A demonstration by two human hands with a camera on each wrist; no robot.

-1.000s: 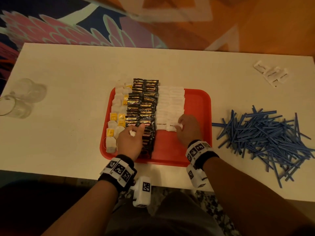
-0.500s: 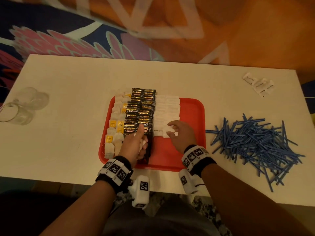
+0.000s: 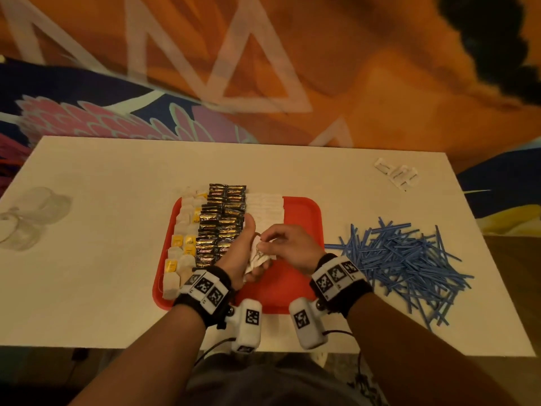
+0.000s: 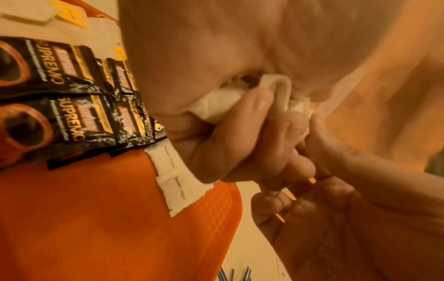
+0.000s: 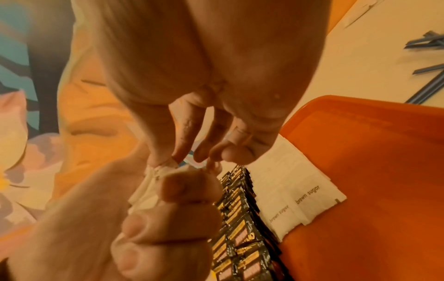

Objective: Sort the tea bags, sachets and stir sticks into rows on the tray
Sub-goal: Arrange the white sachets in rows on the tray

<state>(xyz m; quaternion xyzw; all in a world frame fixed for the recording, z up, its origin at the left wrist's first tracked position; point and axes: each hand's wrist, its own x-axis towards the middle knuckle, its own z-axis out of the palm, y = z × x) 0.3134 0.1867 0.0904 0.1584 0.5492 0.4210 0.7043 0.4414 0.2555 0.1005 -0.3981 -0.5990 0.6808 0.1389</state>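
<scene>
White tabletop is carrying everything, with a patterned orange, pink and blue floor beyond its far edge. Left hand is hovering over the tray's near middle, fingers curled around a bunch of white sachets; how many it is gripping cannot be told. Right hand is meeting it, thumb and fingertips pinching the top of that bunch, apparently drawing one out.

Outward from the hands, the red tray is holding three kinds: tea bags with yellow tags along its left edge, black coffee sachets in a double row next, and white sugar sachets in a double row toward the centre. They overlap too much to count. The tray's right part is showing bare red.

By my judgement the sorting is past halfway: the tea bags and coffee look finished, the sugar nearly so. Blue stir sticks, a large loose heap, are lying on the table right of the tray, none sorted. About four white sachets are waiting near the far right corner. Clear glasses, perhaps two, are sitting at the left edge.
</scene>
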